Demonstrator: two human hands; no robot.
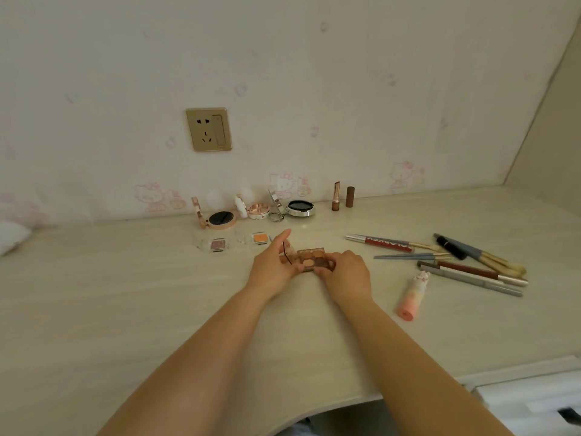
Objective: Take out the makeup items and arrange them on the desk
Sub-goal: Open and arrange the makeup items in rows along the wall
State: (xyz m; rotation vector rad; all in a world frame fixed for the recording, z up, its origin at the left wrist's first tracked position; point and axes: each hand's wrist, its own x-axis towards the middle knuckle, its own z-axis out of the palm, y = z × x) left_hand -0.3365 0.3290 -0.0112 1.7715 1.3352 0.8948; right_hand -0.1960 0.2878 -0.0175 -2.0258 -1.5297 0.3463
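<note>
Both hands, left hand and right hand, pinch the open eyeshadow palette, its pans facing up, long axis parallel to the wall.

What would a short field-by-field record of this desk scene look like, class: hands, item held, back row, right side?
hands: left hand and right hand both grip one item
item held: small open brown eyeshadow palette, low over the pale wooden desk
back row: three open round compacts, brown lipstick standing beside its brown cap
right side: loose brushes and pencils, pink tube lying flat
</note>
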